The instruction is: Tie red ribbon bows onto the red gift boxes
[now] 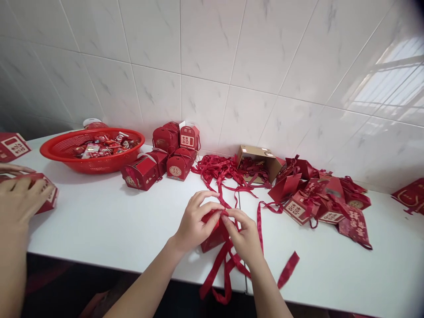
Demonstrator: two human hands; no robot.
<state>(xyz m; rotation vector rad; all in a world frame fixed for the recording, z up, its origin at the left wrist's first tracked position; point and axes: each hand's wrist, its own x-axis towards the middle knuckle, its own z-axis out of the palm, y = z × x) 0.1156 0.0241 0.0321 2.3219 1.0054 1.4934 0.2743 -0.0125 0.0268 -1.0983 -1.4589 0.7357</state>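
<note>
A small red box [210, 243] stands near the table's front edge, partly hidden by both my hands. At its top, my left hand [198, 223] has thumb and fingers closed in a pinch on red ribbon. Facing it, my right hand [247, 236] pinches the ribbon too, fingertips almost touching the left ones. Loose lengths of red ribbon [217, 271] trail over the front edge below the box. The exact grip and any knot are covered by the fingers.
A co-worker's hand [20, 198] rests on a red box at far left. Behind are a red basket [89, 167] of wrapped sweets, several red boxes [180, 165], a ribbon heap [218, 168] and a cardboard box [274, 163]. Red boxes and bags [326, 190] pile up at right.
</note>
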